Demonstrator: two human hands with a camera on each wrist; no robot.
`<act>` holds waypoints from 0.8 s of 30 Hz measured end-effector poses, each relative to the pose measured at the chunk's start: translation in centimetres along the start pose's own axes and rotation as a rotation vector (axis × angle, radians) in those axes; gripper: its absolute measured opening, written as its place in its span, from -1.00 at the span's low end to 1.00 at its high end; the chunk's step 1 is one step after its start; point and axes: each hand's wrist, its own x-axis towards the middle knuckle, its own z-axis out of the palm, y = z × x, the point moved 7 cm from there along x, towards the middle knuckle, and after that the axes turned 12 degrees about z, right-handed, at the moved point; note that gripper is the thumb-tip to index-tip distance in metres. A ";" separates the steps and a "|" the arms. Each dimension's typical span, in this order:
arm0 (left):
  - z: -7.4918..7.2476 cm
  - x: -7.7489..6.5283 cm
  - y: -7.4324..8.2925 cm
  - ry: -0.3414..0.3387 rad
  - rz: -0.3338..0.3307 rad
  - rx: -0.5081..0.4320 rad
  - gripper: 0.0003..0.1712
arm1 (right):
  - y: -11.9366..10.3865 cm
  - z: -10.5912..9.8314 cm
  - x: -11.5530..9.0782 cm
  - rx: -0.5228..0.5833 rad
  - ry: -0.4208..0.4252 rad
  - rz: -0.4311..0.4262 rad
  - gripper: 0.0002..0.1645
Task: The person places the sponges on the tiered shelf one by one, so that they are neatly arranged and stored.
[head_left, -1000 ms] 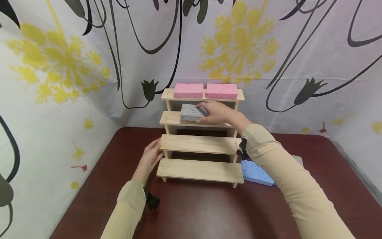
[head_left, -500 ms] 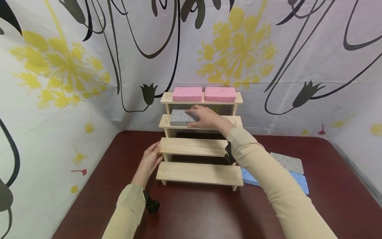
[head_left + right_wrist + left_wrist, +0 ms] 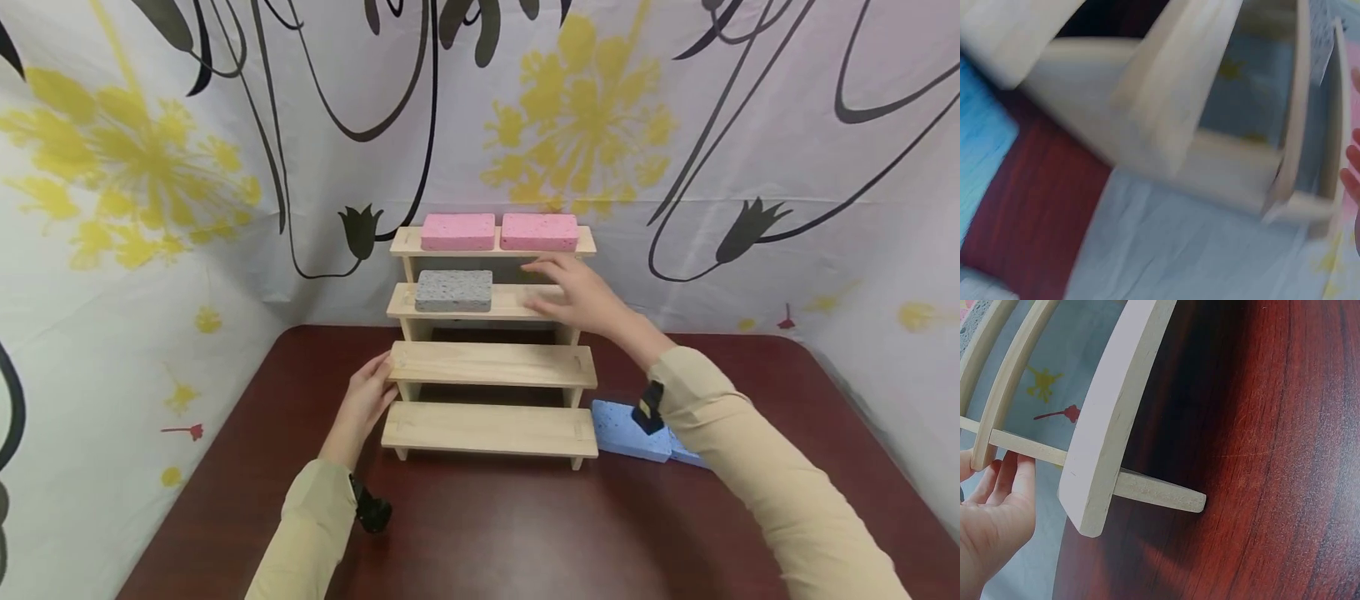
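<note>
A four-step wooden display stand (image 3: 491, 364) stands on the dark red table. My left hand (image 3: 363, 408) holds the left end of its second board from the bottom; in the left wrist view the fingers (image 3: 1022, 478) curl under that board. On the third step's left half lies a speckled grey sponge (image 3: 453, 290). Just right of it hovers my right hand (image 3: 581, 296), fingers spread with nothing between them. In the right wrist view only some fingertips (image 3: 1352, 159) show at the right edge, and the picture is blurred.
Two pink sponges, one on the left (image 3: 457, 232) and one on the right (image 3: 540, 232), lie side by side on the top step. Blue sponges (image 3: 630, 432) lie on the table right of the stand, partly behind the right forearm. A patterned cloth (image 3: 465, 167) hangs behind.
The grey sponge slid left along the third step, then my right hand let go and drew back to the right. My left hand keeps its hold on the stand.
</note>
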 end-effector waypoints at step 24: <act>0.1 -0.2 0.1 -0.023 -0.064 0.023 -0.43 | 18.9 -1.0 -22.2 -0.174 -0.353 0.568 -0.31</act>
